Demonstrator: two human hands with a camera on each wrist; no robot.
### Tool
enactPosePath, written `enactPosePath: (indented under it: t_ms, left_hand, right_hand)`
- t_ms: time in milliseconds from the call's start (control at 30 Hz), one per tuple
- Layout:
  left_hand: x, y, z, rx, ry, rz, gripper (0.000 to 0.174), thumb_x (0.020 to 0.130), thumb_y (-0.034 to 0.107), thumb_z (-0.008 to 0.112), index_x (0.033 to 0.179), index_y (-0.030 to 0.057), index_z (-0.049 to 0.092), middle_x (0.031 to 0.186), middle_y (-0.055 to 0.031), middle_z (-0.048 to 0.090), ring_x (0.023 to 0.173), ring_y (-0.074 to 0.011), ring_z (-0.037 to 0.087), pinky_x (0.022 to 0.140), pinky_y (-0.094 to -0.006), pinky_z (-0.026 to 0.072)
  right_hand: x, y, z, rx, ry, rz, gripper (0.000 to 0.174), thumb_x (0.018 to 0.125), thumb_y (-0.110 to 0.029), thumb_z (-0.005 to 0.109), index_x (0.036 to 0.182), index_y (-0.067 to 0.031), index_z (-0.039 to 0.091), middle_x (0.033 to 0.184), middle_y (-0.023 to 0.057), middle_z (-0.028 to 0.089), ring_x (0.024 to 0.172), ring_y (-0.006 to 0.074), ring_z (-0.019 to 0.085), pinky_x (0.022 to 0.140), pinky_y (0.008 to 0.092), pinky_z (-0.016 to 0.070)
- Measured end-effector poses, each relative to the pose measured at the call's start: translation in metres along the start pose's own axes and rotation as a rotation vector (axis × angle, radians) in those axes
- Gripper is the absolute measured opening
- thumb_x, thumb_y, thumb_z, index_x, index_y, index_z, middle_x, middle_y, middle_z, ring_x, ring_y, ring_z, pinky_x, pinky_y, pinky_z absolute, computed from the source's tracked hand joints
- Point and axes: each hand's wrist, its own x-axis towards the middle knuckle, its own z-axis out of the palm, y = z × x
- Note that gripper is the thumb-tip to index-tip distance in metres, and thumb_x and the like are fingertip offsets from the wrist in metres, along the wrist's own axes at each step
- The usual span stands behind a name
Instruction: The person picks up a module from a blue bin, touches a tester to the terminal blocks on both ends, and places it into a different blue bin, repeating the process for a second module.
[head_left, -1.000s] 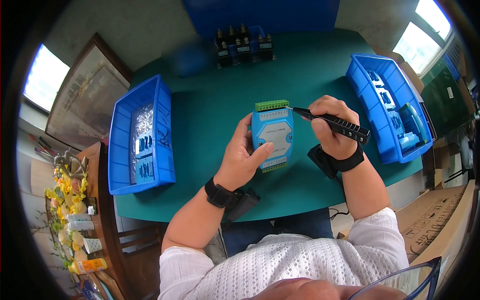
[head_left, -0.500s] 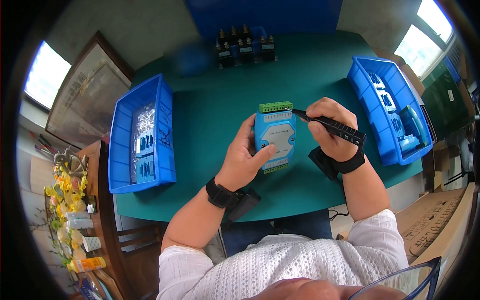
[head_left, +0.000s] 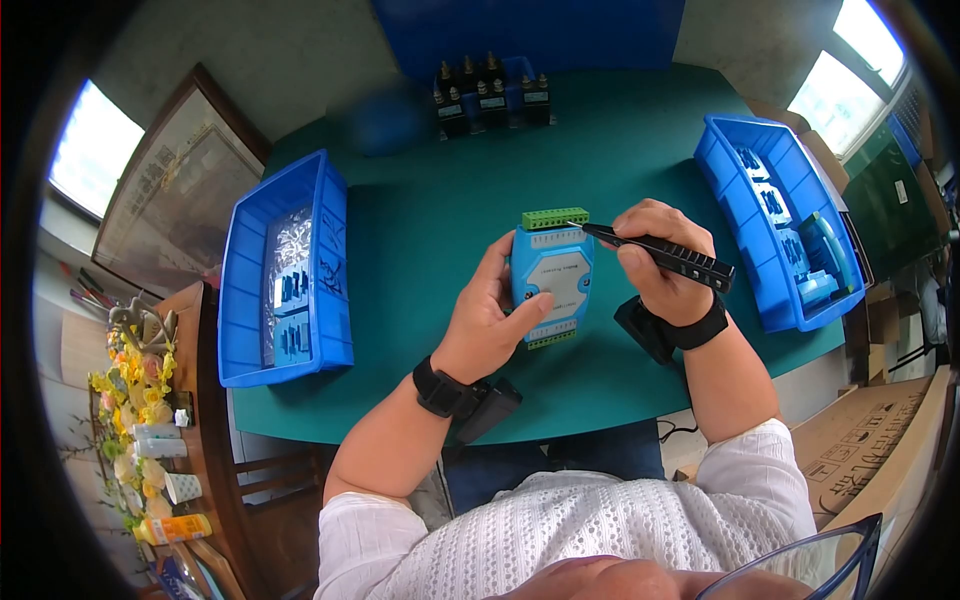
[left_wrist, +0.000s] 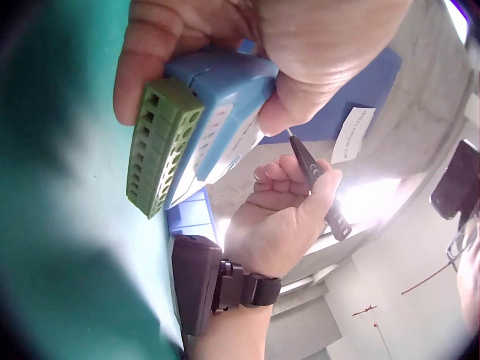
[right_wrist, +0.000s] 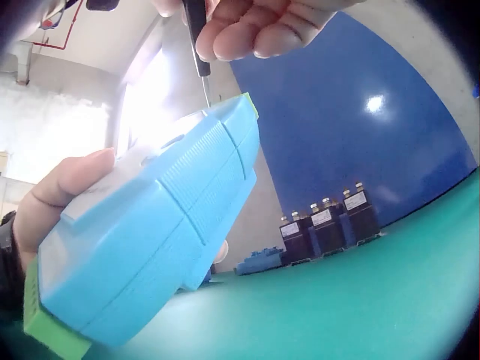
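The left hand (head_left: pixel 488 322) grips a light-blue module (head_left: pixel 552 275) by its left side, thumb on the grey label. A green terminal block (head_left: pixel 556 217) runs along the module's far end, and a smaller green strip along the near end. In the right hand (head_left: pixel 663 258) a black pen-shaped screwdriver (head_left: pixel 680 260) is pinched, its thin tip at the terminal block; contact cannot be told. The left wrist view shows the green block (left_wrist: pixel 161 146) with its row of square openings. In the right wrist view the metal shaft ends near the blue housing (right_wrist: pixel 157 232).
Blue bins stand at left (head_left: pixel 335 270) and right (head_left: pixel 775 230), each holding blue-and-white parts. Several black components with brass studs (head_left: pixel 490 100) stand at the table's far edge, near a blue panel (head_left: pixel 530 30). A cardboard box (head_left: pixel 870 440) lies at the lower right.
The module and left hand have shifted slightly right and toward the body. The screwdriver tip has moved left along the terminal block from its right end.
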Motion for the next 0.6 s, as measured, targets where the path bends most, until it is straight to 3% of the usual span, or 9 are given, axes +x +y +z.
enactPosePath:
  t_ms: [167, 300, 600]
  left_hand:
    - [-0.0002, -0.0018, 0.0011, -0.026, 0.005, 0.045, 0.068, 0.081, 0.010, 0.061, 0.137, 0.0012, 0.022, 0.118, -0.0136, 0.050, 0.108, -0.0189, 0.050, 0.093, -0.0326, 0.0400]
    - [-0.0004, -0.0018, 0.0018, -0.008, 0.000, 0.089, 0.068, 0.081, 0.010, 0.061, 0.137, 0.0004, 0.022, 0.117, -0.0141, 0.051, 0.107, -0.0186, 0.052, 0.092, -0.0319, 0.0410]
    - [0.0000, -0.0026, 0.0015, -0.010, 0.003, 0.061, 0.068, 0.081, 0.012, 0.061, 0.137, 0.0008, 0.023, 0.115, -0.0138, 0.052, 0.105, -0.0181, 0.053, 0.092, -0.0321, 0.0418]
  right_hand:
    - [0.0015, -0.0026, 0.0002, -0.027, -0.011, -0.041, 0.017, 0.073, -0.010, 0.071, 0.085, -0.0028, 0.060, 0.071, 0.0090, 0.062, 0.057, 0.0180, 0.058, 0.052, 0.0255, 0.0455]
    - [-0.0025, -0.0031, -0.0003, 0.001, 0.020, 0.046, 0.022, 0.071, -0.014, 0.074, 0.085, -0.0034, 0.060, 0.071, 0.0096, 0.062, 0.058, 0.0178, 0.060, 0.052, 0.0247, 0.0468]
    - [-0.0061, -0.0018, -0.0005, -0.008, 0.071, 0.019, 0.033, 0.066, -0.021, 0.080, 0.084, -0.0026, 0.060, 0.070, 0.0104, 0.063, 0.058, 0.0179, 0.062, 0.053, 0.0238, 0.0479]
